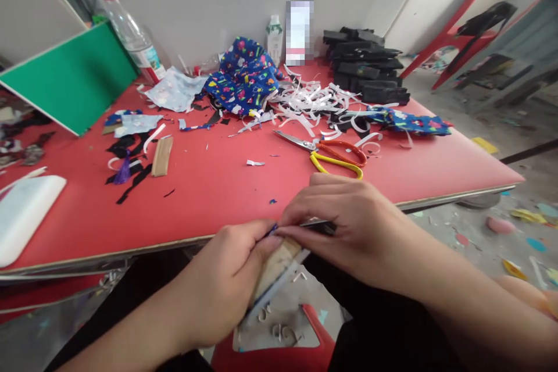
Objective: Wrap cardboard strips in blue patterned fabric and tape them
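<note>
Both hands meet in front of the table edge, over my lap. Between them is a flat beige piece with a pale bluish edge and a bit of dark blue at its top. My left hand is closed on its left side. The fingers of my right hand pinch at its top corner. From under that hand's fingers juts a dark flat piece, whose kind I cannot make out. Just beyond my right hand lie scissors with one orange and one yellow handle.
On the red table lie floral blue fabric, white paper strips, a stack of black pieces, a purple tassel and a tan strip. A bottle and a green board stand at the left.
</note>
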A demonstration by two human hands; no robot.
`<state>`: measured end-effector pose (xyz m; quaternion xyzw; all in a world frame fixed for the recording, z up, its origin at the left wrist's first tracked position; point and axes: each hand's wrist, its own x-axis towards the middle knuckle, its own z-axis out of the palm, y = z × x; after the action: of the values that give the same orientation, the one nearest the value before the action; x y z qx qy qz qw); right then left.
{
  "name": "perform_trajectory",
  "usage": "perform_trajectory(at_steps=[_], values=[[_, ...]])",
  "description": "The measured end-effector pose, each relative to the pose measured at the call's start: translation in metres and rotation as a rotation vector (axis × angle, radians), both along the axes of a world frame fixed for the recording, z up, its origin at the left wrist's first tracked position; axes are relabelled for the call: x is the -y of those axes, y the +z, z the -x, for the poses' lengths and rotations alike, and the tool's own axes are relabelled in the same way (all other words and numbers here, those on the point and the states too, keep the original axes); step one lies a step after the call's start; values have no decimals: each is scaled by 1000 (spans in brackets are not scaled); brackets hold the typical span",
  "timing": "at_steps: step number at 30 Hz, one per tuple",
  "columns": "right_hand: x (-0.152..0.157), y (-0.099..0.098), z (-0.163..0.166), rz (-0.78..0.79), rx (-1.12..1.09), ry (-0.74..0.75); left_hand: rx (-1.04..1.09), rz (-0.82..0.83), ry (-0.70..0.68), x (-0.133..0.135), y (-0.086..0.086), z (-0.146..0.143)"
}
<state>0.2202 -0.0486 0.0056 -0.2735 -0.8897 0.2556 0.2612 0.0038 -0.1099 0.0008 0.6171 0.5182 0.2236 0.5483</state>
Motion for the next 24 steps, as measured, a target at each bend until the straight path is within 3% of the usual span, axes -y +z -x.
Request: perform_trajectory(at_steps=[11, 19, 21, 24], values=[[1, -2, -2, 27, -21, -112, 104, 115, 73, -3, -4, -5], [2, 3, 2, 269, -22, -172, 89, 44, 66, 1, -4, -7], [3, 2, 1, 240, -42, -144, 88, 40, 73, 1, -4, -8], [4, -2, 0, 25, -23, -126, 39, 32, 85, 0, -6, -8]])
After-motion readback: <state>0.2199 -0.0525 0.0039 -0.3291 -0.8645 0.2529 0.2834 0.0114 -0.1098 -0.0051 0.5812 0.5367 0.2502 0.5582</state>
